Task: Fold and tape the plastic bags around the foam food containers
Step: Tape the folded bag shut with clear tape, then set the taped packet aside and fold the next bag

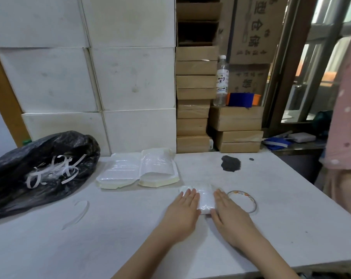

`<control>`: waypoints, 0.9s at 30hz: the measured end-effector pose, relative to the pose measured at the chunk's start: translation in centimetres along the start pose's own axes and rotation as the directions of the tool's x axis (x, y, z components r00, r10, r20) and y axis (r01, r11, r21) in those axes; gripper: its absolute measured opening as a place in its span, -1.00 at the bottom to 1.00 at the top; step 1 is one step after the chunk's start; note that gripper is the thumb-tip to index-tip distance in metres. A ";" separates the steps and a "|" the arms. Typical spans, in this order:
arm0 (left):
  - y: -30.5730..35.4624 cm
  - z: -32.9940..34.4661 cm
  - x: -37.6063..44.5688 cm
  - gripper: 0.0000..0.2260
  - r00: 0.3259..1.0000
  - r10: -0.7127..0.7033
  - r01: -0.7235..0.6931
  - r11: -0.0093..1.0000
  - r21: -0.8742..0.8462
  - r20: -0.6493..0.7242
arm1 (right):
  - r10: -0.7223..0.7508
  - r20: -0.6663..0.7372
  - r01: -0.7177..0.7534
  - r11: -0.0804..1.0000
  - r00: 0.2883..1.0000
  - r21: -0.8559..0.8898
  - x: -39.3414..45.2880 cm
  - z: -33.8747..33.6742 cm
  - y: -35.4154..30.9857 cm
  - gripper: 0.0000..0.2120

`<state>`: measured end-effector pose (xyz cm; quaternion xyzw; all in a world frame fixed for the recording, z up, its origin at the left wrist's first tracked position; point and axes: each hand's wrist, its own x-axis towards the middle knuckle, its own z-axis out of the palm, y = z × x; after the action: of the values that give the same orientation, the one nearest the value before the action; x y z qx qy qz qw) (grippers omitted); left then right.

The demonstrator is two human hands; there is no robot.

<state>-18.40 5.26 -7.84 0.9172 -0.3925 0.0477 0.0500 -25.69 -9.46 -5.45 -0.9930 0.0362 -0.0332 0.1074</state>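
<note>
Bagged foam container (205, 200) | long axis 12-to-6, seemingly | left hand (183, 208) at 9, right hand (230, 215) at 3 | fingers straight, pressed together | 2 hands equally near

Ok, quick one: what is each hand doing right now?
Left hand: open, fingers straight, pressing flat on the bagged container.
Right hand: open, fingers straight, flat against the container's other side; holds nothing.
</note>
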 end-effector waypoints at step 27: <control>-7.4 -1.5 20.2 -0.54 0.945 -0.279 0.274 0.960 0.052 0.171 | 0.221 0.093 -0.219 0.975 0.971 -0.031 24.0 -0.8 2.6 -0.48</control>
<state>0.77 -3.94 -4.17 0.9644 -0.2620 -0.0359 0.0085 -2.02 -14.10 -3.82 -0.9844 0.1413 0.0268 0.1017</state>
